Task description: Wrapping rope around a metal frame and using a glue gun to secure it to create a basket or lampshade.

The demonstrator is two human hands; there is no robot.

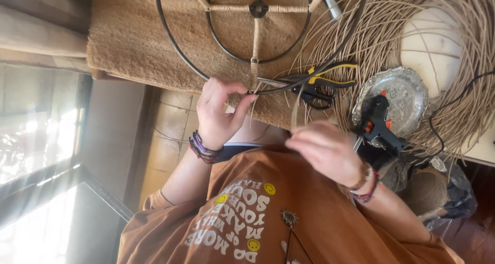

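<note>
A dark metal frame (178,50) of two rings joined by cane-wrapped spokes (255,42) lies on a tan fuzzy mat (129,42). My left hand (216,112) pinches the outer ring's near rim, just beside the wrapped spoke. My right hand (325,150), lower and to the right over my orange shirt, is closed on a thin pale cane strand (295,107) that runs up toward the ring. Both wrists wear bracelets.
Black pliers with yellow grips (322,83) lie just right of the ring. A black and orange glue gun (379,122) rests on a silver tray (407,89). Loose cane coils (464,104) surround a white round surface (430,47). A black cable (454,99) crosses them. A window is on the left.
</note>
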